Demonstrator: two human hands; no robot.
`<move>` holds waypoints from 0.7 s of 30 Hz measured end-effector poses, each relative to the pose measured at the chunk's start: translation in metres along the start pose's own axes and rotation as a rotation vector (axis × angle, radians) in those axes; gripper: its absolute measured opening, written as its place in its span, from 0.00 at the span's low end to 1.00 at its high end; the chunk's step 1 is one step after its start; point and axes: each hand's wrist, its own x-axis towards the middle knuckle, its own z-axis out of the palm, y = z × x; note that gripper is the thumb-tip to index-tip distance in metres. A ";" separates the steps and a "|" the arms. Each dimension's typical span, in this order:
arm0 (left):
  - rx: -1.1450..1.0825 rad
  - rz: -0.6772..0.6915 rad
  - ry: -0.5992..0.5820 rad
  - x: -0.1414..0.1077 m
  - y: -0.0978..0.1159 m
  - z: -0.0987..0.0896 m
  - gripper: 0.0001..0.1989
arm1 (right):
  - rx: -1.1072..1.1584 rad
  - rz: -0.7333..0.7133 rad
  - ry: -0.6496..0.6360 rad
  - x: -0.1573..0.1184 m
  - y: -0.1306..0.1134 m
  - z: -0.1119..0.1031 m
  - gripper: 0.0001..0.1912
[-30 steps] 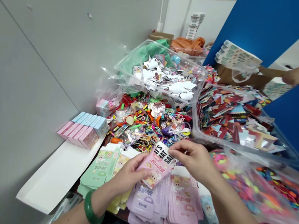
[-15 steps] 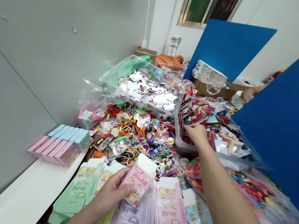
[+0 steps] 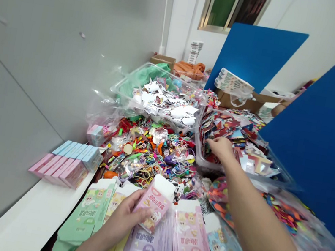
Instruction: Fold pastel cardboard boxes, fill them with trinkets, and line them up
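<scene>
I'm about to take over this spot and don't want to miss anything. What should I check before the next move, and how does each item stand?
1. Pink box gripped by the left hand: ok.
2. White flap of that box unfolded: ok, it points away from the body.
3. Contents of that box: cannot tell, the inside is hidden.
4. Right hand at the clear plastic tub of card pieces: ok, at its left side.
5. Card piece pinched in the right hand: cannot tell, too small to see.
6. Rows of pink and light-blue boxes clear of both hands: ok.
</scene>
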 end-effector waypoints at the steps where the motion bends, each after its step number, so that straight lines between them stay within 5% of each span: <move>1: 0.008 0.006 -0.007 0.000 0.000 0.001 0.21 | 0.009 -0.005 -0.015 0.001 -0.002 0.004 0.15; 7: 0.032 0.022 0.009 -0.005 0.005 0.001 0.21 | 0.099 0.014 -0.004 0.003 -0.008 0.013 0.05; 16: 0.005 -0.003 0.030 -0.006 0.010 -0.007 0.26 | 0.494 0.108 0.235 -0.038 0.018 -0.054 0.09; 21: -0.012 0.014 0.002 -0.004 0.010 -0.004 0.25 | 0.789 0.047 0.122 -0.097 0.009 -0.083 0.11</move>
